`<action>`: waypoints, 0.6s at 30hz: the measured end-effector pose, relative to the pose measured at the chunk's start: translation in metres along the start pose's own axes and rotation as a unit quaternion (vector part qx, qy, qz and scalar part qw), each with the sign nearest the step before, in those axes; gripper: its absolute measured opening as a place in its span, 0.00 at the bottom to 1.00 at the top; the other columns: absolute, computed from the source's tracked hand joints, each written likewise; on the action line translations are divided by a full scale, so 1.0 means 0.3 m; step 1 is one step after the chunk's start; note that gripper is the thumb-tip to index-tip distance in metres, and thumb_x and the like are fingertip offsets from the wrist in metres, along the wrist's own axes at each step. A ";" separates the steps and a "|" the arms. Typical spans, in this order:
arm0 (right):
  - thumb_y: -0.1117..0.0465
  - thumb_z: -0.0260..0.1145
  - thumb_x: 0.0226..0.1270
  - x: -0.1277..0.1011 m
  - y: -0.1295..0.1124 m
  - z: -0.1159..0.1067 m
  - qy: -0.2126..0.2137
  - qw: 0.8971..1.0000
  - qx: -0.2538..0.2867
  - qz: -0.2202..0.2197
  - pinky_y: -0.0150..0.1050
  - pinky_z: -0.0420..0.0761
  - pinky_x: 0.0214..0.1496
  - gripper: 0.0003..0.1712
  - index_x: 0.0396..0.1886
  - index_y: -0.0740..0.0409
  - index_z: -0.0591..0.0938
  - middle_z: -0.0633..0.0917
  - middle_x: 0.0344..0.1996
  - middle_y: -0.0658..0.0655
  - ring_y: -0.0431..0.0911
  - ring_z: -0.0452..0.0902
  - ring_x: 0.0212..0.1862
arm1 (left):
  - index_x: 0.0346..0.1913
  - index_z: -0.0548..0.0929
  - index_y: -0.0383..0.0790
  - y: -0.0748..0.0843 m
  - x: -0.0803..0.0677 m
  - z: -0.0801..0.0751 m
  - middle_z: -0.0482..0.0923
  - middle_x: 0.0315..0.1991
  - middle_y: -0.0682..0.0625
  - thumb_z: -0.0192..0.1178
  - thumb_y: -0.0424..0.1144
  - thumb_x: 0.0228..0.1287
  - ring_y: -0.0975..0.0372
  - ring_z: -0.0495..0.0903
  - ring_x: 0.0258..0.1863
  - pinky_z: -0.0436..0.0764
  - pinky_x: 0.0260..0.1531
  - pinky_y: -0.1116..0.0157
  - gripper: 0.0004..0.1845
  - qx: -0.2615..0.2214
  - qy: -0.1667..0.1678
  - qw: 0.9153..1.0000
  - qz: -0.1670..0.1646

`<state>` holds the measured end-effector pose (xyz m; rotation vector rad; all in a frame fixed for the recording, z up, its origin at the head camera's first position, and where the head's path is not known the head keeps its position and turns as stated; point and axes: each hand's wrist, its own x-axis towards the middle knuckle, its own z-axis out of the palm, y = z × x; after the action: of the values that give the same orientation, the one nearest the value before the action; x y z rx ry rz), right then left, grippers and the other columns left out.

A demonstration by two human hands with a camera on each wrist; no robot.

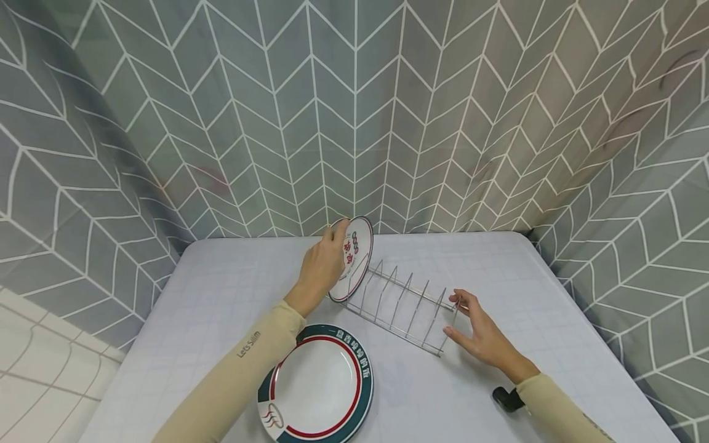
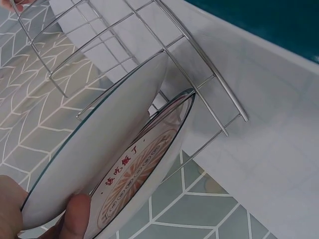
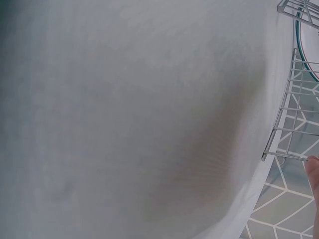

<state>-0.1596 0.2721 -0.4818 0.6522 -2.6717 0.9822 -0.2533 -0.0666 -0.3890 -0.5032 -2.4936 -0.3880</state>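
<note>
At the wire rack's (image 1: 406,306) far end, left-hand fingers (image 1: 332,235) pinch a plate (image 1: 354,257); right-hand fingers (image 1: 457,299), loosely spread, touch its near end.

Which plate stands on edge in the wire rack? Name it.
The small plate with red characters, gripped by the left hand at the rack's far end. The green-rimmed plate lies flat on the table.

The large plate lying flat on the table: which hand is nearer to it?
Left. The left hand grips a small plate just beyond the large plate; the right hand steadies the rack's far end.
</note>
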 end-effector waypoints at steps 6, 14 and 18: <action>0.58 0.69 0.56 0.000 -0.007 0.003 -0.001 1.000 0.005 0.012 0.40 0.66 0.62 0.46 0.68 0.63 0.54 0.71 0.57 0.62 0.56 0.68 0.61 | 0.64 0.61 0.43 -0.004 -0.005 -0.008 0.72 0.31 0.42 0.55 0.28 0.58 0.55 0.74 0.13 0.71 0.10 0.63 0.30 -0.003 -0.004 1.000 -0.004; 0.58 0.69 0.57 0.000 -0.011 0.001 -0.003 1.000 0.002 0.006 0.46 0.67 0.61 0.45 0.68 0.65 0.53 0.71 0.57 0.63 0.58 0.68 0.60 | 0.66 0.62 0.45 -0.003 -0.015 -0.038 0.73 0.34 0.42 0.56 0.31 0.59 0.55 0.74 0.15 0.73 0.13 0.62 0.31 -0.014 -0.012 1.000 0.004; 0.58 0.68 0.58 -0.002 -0.008 0.001 -0.003 1.000 0.000 0.006 0.49 0.66 0.59 0.45 0.68 0.64 0.53 0.71 0.57 0.63 0.58 0.68 0.60 | 0.68 0.60 0.47 -0.013 -0.023 -0.051 0.76 0.40 0.41 0.58 0.30 0.59 0.52 0.78 0.21 0.75 0.18 0.59 0.34 -0.052 -0.035 0.998 0.005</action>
<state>-0.1578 0.2705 -0.4810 0.6412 -2.6833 0.9852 -0.2426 -0.0777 -0.3813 -0.5815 -2.5471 -0.5070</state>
